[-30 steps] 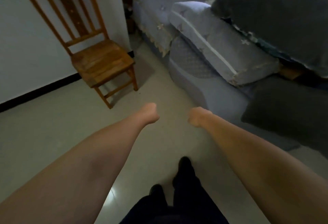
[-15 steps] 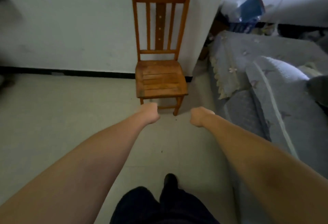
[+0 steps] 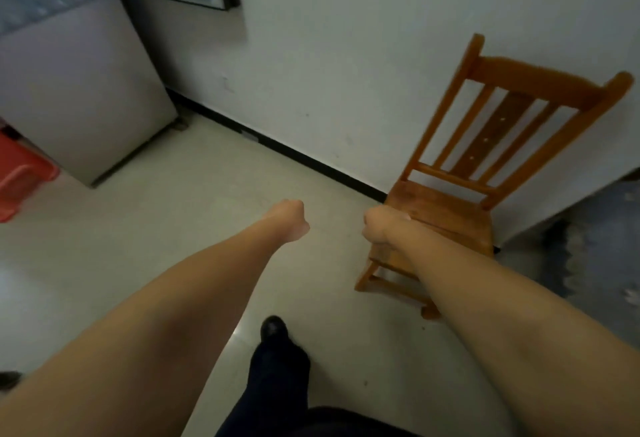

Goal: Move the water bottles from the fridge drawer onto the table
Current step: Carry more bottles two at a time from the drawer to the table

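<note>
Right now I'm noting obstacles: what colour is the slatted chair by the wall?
Orange-brown wood; the slatted wooden chair shows best in the head view.

glossy wooden chair (image 3: 446, 208), smooth floor tiles (image 3: 173, 228)

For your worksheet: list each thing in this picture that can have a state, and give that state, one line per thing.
left hand: fist closed, holding nothing
right hand: fist closed, holding nothing
wooden chair: upright against the wall, seat bare
grey appliance: standing on the floor, near face shut; whether it is the fridge cannot be told
red plastic stool: on the floor beside the appliance, partly cut off
</note>
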`<state>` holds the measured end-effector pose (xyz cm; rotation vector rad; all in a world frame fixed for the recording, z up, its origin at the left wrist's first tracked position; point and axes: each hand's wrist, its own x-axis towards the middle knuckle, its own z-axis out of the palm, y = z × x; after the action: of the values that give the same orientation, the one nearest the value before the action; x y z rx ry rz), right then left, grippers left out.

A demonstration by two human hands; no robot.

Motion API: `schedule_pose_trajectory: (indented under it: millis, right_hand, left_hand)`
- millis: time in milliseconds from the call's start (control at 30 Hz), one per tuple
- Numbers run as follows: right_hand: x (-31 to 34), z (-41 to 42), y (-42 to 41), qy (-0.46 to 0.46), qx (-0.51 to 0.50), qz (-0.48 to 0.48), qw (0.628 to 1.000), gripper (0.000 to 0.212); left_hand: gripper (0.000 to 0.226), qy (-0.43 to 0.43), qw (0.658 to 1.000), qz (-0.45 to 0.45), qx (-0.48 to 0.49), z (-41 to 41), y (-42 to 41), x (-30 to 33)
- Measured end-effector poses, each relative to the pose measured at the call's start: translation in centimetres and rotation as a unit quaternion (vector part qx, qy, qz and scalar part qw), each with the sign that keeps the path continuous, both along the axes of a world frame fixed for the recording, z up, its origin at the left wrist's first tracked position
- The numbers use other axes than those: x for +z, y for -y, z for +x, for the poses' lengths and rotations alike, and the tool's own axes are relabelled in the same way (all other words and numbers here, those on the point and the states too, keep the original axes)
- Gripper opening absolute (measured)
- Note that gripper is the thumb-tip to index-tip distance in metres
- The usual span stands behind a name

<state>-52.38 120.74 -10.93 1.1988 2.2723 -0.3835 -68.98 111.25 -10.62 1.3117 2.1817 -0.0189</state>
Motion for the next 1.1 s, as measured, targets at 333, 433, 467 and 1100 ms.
schedule_pose_trajectory:
  millis: [333,433,467,1100]
  right_hand:
    - [2.1,-22.3,-10.5,-0.029,0.066,0.001,0.997,0.032]
    - [2.4,-27.9,-13.5,-0.046,0.103,0.006,0.994,0.033]
    - [2.5,-29.7,-14.5,-0.055,0.114,0.01,0.992,0.031]
    - [7.8,-67.1,-29.7,-0.165,0.351,0.014,0.921,0.025]
  left_hand:
    - [0.043,-0.034,0.993,0.003,0.109,-21.6,-7.1,3.5]
    - [0.043,-0.04,0.989,0.013,0.142,-26.2,-8.9,3.9]
    - [0.042,-0.037,0.988,0.018,0.151,-27.6,-9.6,3.8]
    - [0.037,-0.06,0.917,0.083,0.384,-55.2,-21.8,7.4]
